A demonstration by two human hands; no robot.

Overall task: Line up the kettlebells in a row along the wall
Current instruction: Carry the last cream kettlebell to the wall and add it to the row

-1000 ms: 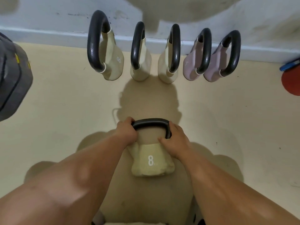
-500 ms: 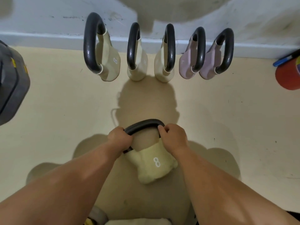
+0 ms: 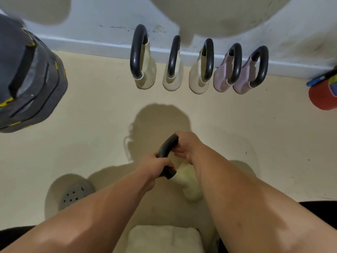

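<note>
Cream kettlebell (image 3: 189,181), smooth black loop handle: left hand (image 3: 155,166), right hand (image 3: 187,145) grip wrapped tight.

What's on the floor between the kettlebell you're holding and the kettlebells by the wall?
Nothing: in the head view, only bare cream floor with a shadow lies between the held kettlebell and the row of kettlebells.

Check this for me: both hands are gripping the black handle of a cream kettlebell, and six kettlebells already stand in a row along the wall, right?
Not six. The head view shows five kettlebells along the wall: three cream, two pink. Both the left hand and right hand do grip the black handle of the cream kettlebell.
</note>
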